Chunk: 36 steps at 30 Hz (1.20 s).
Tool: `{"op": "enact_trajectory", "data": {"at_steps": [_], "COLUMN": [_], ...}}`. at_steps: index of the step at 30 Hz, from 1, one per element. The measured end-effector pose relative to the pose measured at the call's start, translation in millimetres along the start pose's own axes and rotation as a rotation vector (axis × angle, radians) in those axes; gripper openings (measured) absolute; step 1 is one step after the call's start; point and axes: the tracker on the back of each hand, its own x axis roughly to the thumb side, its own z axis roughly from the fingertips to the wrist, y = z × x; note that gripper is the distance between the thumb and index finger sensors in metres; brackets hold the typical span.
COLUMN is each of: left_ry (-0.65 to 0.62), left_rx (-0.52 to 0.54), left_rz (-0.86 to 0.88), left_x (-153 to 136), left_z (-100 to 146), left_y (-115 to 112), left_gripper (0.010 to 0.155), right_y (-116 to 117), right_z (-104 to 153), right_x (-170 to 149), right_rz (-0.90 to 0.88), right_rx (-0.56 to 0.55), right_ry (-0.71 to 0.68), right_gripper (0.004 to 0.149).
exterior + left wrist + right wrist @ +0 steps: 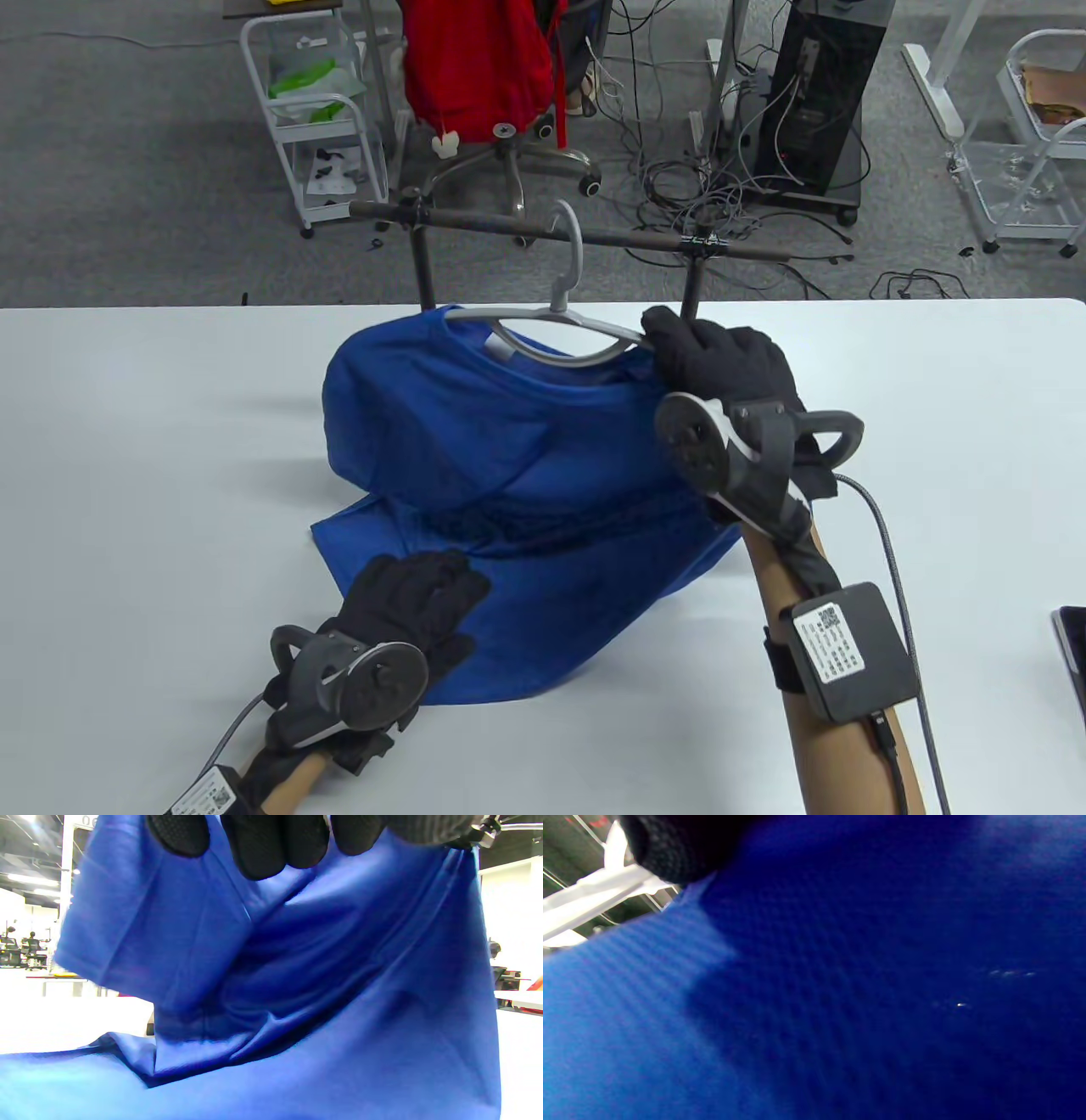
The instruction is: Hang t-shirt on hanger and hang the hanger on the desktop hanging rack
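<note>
A blue t-shirt hangs on a grey hanger, and its lower part lies spread on the white table. The hanger's hook curves over the dark bar of the desktop rack. My right hand grips the hanger's right arm where the shirt's shoulder covers it. In the right wrist view a gloved finger sits above the pale hanger and the blue cloth. My left hand rests over the shirt's hem at the front left. Its fingertips hang loosely curled before the fabric, with nothing between them.
The rack's two uprights stand at the table's far edge. Behind the table are a chair with a red garment, a white trolley, floor cables and a black computer tower. A dark device lies at the table's right edge.
</note>
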Motion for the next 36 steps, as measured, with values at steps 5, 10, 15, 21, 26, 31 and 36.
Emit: {"op": "enact_trajectory", "data": {"at_steps": [5,10,15,21,26,31,36], "left_ry": [0.001,0.002,0.001,0.008,0.019,0.035,0.045], "left_rx": [-0.004,-0.011,-0.024,-0.037,-0.037,-0.037,-0.036], "left_rz": [0.003,-0.001,0.007,0.006,0.005,0.01,0.011], "left_x": [-1,0,1,1,0,-1,0], "left_z": [0,0,-1,-2,-2,-3,-4], "left_y": [0,0,-1,-3,-4,-4,-7], "left_gripper": [0.067,0.067,0.067,0.068,0.069,0.071,0.077], "right_y": [28,52,57,26,-3,-7,20], "right_z": [-17,-9,-1,14,56,112,167], "right_x": [-8,-9,-10,-14,-3,2,8], "right_rz": [0.029,0.055,0.079,-0.069,-0.018,-0.093,-0.155], "right_rx": [0.127,0.134,0.103,0.046,-0.006,0.055,0.187], "right_ry": [0.081,0.065,0.029,0.018,-0.109,-0.192,-0.254], "right_gripper": [0.046,0.046,0.055,0.061,0.065,0.069,0.078]}}
